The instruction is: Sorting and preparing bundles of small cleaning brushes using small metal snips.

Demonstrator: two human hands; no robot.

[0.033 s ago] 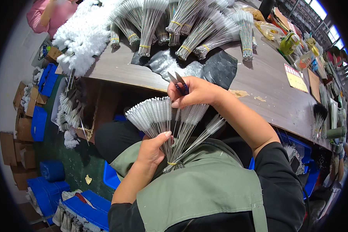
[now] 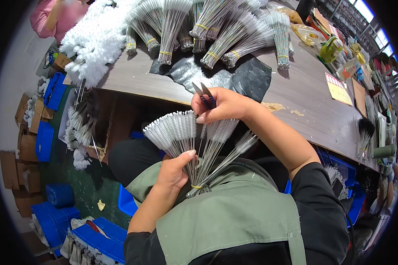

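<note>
Stretching beyond both hands, the wood-grain worktable (image 2: 305,110) is filling the far side, while a grey-green apron (image 2: 234,216) is covering the body on the near side of them. Ahead and to the left of the left hand, a heap of white bristle brushes (image 2: 95,39) is lying at the table's edge. Past the right hand, banded brush bundles (image 2: 168,37) are lying together, some of them over a crumpled black sheet (image 2: 252,77).

Between the hands, above the lap, a bundle of twisted-wire tube brushes (image 2: 172,132) is fanning out, bristled heads pointing away from the body. It is probably weighing little: the wires are looking stiff and springy, the bristles soft and easily crushed, the smooth stems apt to slide over each other. The bare stems just above their gathered end are offering the safest hold.

The right hand (image 2: 227,104) is curling around small snips (image 2: 203,92), their blades standing apart; its thumb is hovering at the bristle tips, though whether it is pinching one, I cannot tell. The left hand (image 2: 172,172) is pinching the stems under its thumb. Just right of it, a yellow band (image 2: 196,187) is cinching the stems.
</note>
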